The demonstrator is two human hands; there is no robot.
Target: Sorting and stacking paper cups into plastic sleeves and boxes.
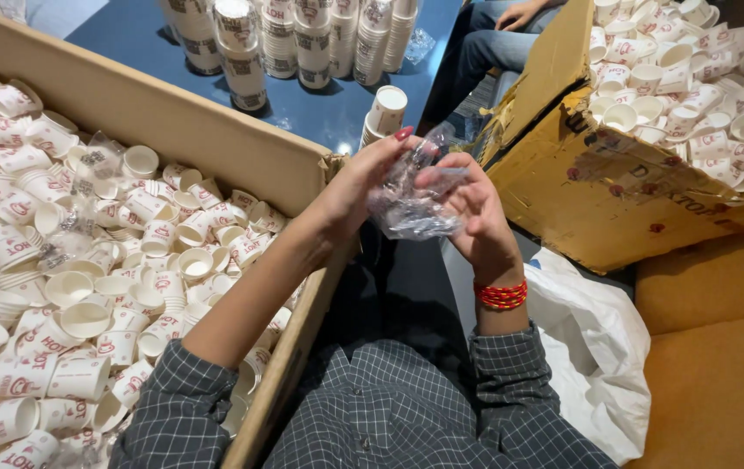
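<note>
Blue bench (129, 35) with stacked paper cups (311, 39), beyond the cardboard box (172, 117) of loose cups, beside it left hand (363, 178) and right hand (472, 204), each grip grasping a crumpled clear plastic bag (411, 204)

one head-worn camera — looking steeply down, close over lap and cardboard boxes (216, 122).

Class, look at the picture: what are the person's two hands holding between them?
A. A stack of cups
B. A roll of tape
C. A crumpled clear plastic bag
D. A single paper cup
C: the left hand and right hand both grip a crumpled clear plastic bag, while the loose paper cups lie in the cardboard box beside them.
</note>
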